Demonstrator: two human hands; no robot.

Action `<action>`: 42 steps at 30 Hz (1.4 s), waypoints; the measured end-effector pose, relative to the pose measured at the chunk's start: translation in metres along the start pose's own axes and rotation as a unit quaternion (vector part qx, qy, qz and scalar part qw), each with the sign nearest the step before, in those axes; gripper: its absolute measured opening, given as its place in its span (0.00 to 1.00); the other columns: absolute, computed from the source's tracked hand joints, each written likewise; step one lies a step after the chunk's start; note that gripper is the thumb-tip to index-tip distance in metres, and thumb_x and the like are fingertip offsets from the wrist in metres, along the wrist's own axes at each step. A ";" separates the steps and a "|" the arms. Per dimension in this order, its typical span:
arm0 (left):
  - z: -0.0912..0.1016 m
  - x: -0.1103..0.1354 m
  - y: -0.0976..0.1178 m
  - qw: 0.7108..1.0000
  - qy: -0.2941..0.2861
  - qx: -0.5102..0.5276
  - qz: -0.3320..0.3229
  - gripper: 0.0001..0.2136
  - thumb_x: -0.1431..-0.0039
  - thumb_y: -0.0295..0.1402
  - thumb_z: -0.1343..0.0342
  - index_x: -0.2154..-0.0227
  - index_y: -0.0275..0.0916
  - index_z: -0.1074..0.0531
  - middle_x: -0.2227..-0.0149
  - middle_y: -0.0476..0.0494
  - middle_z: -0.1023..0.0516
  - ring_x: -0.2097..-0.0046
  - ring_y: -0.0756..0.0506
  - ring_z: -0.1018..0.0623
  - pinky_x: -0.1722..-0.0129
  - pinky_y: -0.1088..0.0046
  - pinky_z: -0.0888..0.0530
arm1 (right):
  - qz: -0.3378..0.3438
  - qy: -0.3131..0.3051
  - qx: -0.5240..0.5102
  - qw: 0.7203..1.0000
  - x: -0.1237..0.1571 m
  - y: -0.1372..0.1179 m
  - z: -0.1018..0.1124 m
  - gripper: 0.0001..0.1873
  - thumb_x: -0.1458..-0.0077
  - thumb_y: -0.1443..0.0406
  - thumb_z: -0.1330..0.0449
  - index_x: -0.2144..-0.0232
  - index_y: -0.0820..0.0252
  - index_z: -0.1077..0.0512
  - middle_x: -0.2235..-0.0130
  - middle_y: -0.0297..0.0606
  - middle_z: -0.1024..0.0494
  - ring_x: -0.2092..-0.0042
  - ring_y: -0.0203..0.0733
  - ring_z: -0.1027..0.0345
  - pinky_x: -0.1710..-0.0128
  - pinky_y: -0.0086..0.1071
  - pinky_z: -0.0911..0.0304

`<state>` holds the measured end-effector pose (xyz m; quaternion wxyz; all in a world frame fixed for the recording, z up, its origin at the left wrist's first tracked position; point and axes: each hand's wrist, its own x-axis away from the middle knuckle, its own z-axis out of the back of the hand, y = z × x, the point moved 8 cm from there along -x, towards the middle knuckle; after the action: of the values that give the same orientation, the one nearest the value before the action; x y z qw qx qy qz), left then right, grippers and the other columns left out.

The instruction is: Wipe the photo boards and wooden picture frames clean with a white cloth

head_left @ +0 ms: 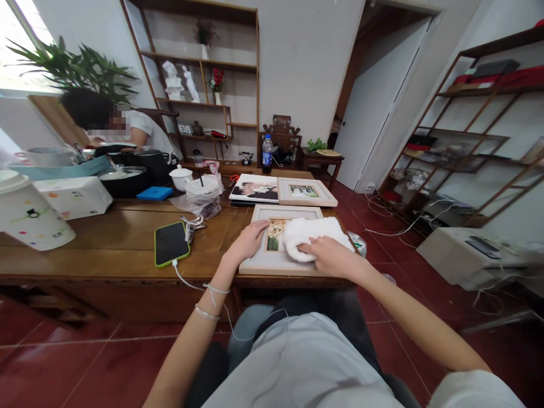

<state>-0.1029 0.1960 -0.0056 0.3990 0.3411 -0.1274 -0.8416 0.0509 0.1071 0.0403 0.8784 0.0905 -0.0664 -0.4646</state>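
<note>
A light wooden picture frame [255,265] lies flat at the table's front edge, holding a small picture with a wide pale border. My left hand [249,241] rests on the frame's left side, its fingers stretched toward the picture. With my right hand [334,256] I grip a folded white towel [312,229], pressed on the right part of the frame. The towel hides the right part of the picture. Just beyond lie a second wooden picture frame [327,195] and a large photo print [257,190].
Left of the frame, a green-edged phone [171,243] is plugged into a white cable. Farther left stand a paper cup [36,215], a tissue box [72,197], a blue box [154,193] and a lidded white bowl [199,188]. A water bottle [267,153] stands behind. Someone sits [147,127] across the table.
</note>
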 end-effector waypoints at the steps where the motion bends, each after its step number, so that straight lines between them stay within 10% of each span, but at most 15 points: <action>1: 0.000 0.000 0.000 1.000 -0.001 -0.002 0.001 0.18 0.39 0.29 0.59 0.50 0.33 0.31 0.45 0.38 0.31 0.43 0.44 0.32 0.40 0.63 0.39 | 0.007 -0.008 -0.011 1.000 0.009 -0.009 0.004 0.25 0.53 0.76 0.51 0.53 0.59 0.30 0.63 0.47 0.23 0.62 0.48 0.30 0.64 0.34 0.43; 9: 0.001 0.000 0.004 1.000 -0.013 -0.006 -0.002 0.19 0.39 0.28 0.59 0.49 0.33 0.32 0.44 0.39 0.31 0.43 0.44 0.32 0.40 0.63 0.38 | 0.003 0.003 -0.067 0.998 0.025 -0.024 0.005 0.32 0.56 0.75 0.50 0.46 0.58 0.36 0.50 0.50 0.30 0.51 0.52 0.34 0.52 0.40 0.43; 24: 0.000 0.000 0.002 1.000 -0.021 -0.008 0.003 0.18 0.39 0.29 0.58 0.49 0.34 0.32 0.44 0.40 0.31 0.42 0.44 0.33 0.40 0.63 0.39 | -0.102 0.107 -0.017 0.989 -0.078 0.071 -0.016 0.32 0.53 0.78 0.53 0.44 0.63 0.40 0.46 0.53 0.33 0.39 0.56 0.52 0.45 0.52 0.55; 35: -0.001 0.001 0.000 1.000 -0.008 -0.003 -0.004 0.18 0.38 0.29 0.59 0.49 0.32 0.32 0.44 0.38 0.31 0.43 0.44 0.33 0.40 0.64 0.39 | 0.025 -0.032 -0.085 0.996 0.008 -0.006 -0.006 0.35 0.56 0.79 0.54 0.44 0.59 0.38 0.48 0.51 0.30 0.42 0.54 0.43 0.46 0.51 0.50; 42: 0.001 0.000 0.003 1.000 -0.015 -0.002 -0.002 0.18 0.38 0.30 0.59 0.49 0.33 0.31 0.44 0.38 0.31 0.43 0.43 0.33 0.40 0.63 0.39 | 0.043 0.004 -0.096 0.994 0.039 -0.043 0.004 0.33 0.53 0.76 0.51 0.43 0.59 0.39 0.46 0.51 0.33 0.40 0.56 0.47 0.44 0.50 0.50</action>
<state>-0.1015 0.1935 -0.0037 0.3959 0.3279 -0.1307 -0.8477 0.0373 0.0511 0.0362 0.9023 0.0046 -0.0213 -0.4305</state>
